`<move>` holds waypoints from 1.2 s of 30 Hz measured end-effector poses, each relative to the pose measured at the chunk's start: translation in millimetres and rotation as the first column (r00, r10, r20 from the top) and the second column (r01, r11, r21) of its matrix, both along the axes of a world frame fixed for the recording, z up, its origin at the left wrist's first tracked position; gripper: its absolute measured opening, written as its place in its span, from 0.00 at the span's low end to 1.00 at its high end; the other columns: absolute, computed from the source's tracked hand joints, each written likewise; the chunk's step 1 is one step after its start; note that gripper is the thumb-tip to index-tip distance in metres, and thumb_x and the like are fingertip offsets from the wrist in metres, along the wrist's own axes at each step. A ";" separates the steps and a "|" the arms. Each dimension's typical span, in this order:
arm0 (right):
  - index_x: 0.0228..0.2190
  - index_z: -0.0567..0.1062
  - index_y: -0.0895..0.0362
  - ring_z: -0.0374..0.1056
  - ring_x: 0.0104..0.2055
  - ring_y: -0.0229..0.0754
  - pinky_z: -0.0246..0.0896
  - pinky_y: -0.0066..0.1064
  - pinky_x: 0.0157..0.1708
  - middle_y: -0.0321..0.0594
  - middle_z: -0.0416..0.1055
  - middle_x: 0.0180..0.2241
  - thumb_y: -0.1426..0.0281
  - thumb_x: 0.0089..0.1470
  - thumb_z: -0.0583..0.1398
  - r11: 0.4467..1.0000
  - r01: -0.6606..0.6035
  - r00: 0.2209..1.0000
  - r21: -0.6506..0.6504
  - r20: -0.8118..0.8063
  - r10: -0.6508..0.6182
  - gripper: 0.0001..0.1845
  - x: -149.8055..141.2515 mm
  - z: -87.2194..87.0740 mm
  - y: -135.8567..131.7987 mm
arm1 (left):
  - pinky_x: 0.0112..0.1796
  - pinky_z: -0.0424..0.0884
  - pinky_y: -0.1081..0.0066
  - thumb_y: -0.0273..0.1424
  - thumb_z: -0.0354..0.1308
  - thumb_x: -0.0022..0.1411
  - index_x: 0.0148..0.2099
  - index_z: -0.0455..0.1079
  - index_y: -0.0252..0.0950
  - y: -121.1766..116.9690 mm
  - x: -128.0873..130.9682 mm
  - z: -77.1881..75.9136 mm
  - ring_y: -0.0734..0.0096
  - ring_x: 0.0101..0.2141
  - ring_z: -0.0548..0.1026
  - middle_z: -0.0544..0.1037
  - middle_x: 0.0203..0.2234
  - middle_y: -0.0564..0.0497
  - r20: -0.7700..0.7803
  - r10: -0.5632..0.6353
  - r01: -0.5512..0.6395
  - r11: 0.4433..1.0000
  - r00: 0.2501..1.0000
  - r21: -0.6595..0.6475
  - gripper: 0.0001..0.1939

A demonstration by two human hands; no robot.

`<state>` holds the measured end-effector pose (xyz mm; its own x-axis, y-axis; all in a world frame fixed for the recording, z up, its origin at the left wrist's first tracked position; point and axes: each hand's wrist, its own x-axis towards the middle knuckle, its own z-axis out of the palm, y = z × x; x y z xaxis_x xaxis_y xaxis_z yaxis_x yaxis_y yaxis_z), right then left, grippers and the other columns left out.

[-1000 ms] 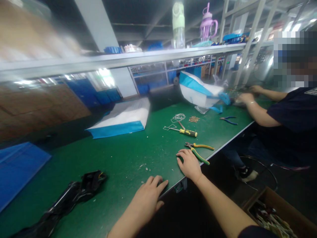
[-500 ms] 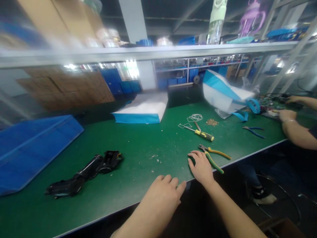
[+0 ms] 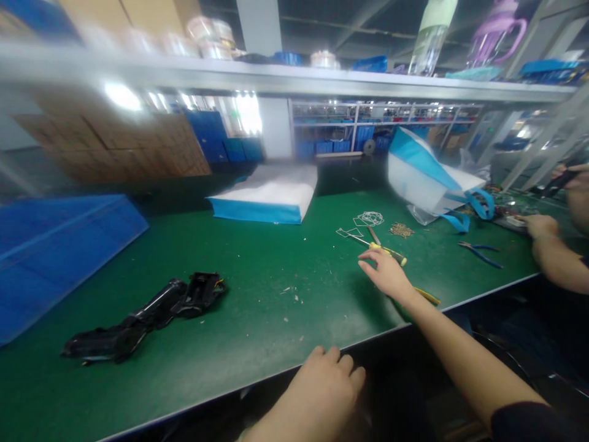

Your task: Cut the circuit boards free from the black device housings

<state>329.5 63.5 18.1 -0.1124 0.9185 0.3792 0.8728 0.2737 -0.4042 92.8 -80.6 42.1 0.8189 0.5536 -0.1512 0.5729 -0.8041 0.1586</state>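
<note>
My right hand point(image 3: 388, 274) hovers open over the green table point(image 3: 276, 270), fingers stretched toward a yellow-handled screwdriver point(image 3: 384, 248). Under my right wrist lie yellow-and-green pliers point(image 3: 427, 296), mostly hidden. My left hand point(image 3: 324, 390) rests at the table's front edge with its fingers curled loosely and nothing in them. Bent wire shapes point(image 3: 363, 221) and a small pile of brass-coloured bits point(image 3: 402, 230) lie just beyond the screwdriver.
A black plastic part point(image 3: 147, 316) lies at the left. A blue sheet point(image 3: 55, 252) sits at the far left. Two white-and-blue bags point(image 3: 267, 199) point(image 3: 427, 178) are at the back. A co-worker's hand point(image 3: 542, 227) and blue pliers point(image 3: 478, 252) are at the right.
My right hand has lifted off the table near the pliers and moved forward toward the screwdriver. My left hand has slid back to the table's edge. The view has swung left.
</note>
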 end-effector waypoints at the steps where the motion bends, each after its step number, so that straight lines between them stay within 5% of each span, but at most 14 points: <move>1: 0.42 0.76 0.56 0.65 0.51 0.42 0.56 0.32 0.55 0.44 0.70 0.46 0.63 0.60 0.55 1.000 0.022 0.999 -0.016 0.038 -0.022 0.15 2.2 6.7 16.5 | 0.37 0.68 0.59 0.41 0.52 0.63 0.53 0.67 0.38 -0.2 2.1 1.0 0.55 0.40 0.73 0.76 0.39 0.43 -0.006 -0.016 0.016 0.999 1.000 -0.037 0.19; 8: 0.44 0.78 0.62 0.69 0.48 0.46 0.58 0.34 0.52 0.52 0.70 0.48 0.69 0.55 0.59 0.965 0.219 0.964 -0.143 0.183 -0.192 0.16 2.3 18.8 120.2 | 0.33 0.66 0.64 0.32 0.46 0.67 0.51 0.70 0.40 0.4 13.7 -0.6 0.58 0.38 0.75 0.78 0.38 0.44 -0.068 -0.126 0.114 0.981 0.990 -0.158 0.15; 14: 0.39 0.78 0.65 0.71 0.45 0.48 0.64 0.38 0.46 0.56 0.72 0.45 0.69 0.52 0.63 0.900 0.377 0.909 -0.219 0.272 -0.315 0.14 -7.3 5.4 157.5 | 0.34 0.66 0.61 0.34 0.46 0.67 0.54 0.69 0.40 9.4 -4.1 -5.9 0.55 0.38 0.75 0.78 0.39 0.41 -0.017 -0.046 0.043 0.983 0.999 -0.177 0.18; 22: 0.33 0.80 0.63 0.73 0.40 0.48 0.65 0.34 0.41 0.55 0.76 0.35 0.65 0.53 0.62 0.876 0.448 0.882 -0.179 0.251 -0.400 0.13 -7.7 11.8 159.7 | 0.40 0.69 0.52 0.34 0.42 0.68 0.58 0.66 0.39 13.5 -15.0 0.5 0.48 0.45 0.74 0.77 0.45 0.38 -0.085 -0.002 -0.021 0.964 0.996 -0.265 0.21; 30: 0.38 0.81 0.59 0.73 0.38 0.42 0.65 0.30 0.40 0.44 0.78 0.34 0.60 0.56 0.59 0.957 0.279 0.954 -0.074 0.138 -0.267 0.17 4.0 81.6 137.8 | 0.42 0.70 0.50 0.32 0.41 0.68 0.60 0.63 0.38 13.1 -10.5 22.9 0.45 0.49 0.72 0.75 0.48 0.37 -0.146 -0.023 -0.023 0.950 0.989 -0.310 0.22; 33: 0.35 0.81 0.60 0.72 0.30 0.37 0.66 0.27 0.34 0.40 0.77 0.27 0.61 0.53 0.62 0.971 0.141 0.989 -0.194 0.079 -0.127 0.15 12.2 106.1 122.5 | 0.43 0.70 0.50 0.31 0.42 0.68 0.60 0.63 0.38 12.0 -9.3 24.4 0.45 0.49 0.72 0.75 0.48 0.37 -0.136 -0.021 -0.022 0.951 0.991 -0.310 0.22; 36: 0.36 0.81 0.63 0.71 0.27 0.35 0.66 0.25 0.30 0.40 0.77 0.26 0.62 0.51 0.64 0.929 0.022 0.999 -0.370 -0.035 -0.038 0.17 20.2 119.1 111.0 | 0.43 0.69 0.49 0.31 0.43 0.67 0.60 0.63 0.37 10.3 -7.0 23.5 0.45 0.48 0.72 0.75 0.47 0.36 -0.115 -0.028 -0.009 0.950 0.993 -0.313 0.22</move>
<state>349.7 174.5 137.2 -0.0742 0.9971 0.0164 0.8590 0.0722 -0.5068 85.8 -70.3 65.6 0.7902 0.4554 -0.4100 0.5949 -0.7306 0.3350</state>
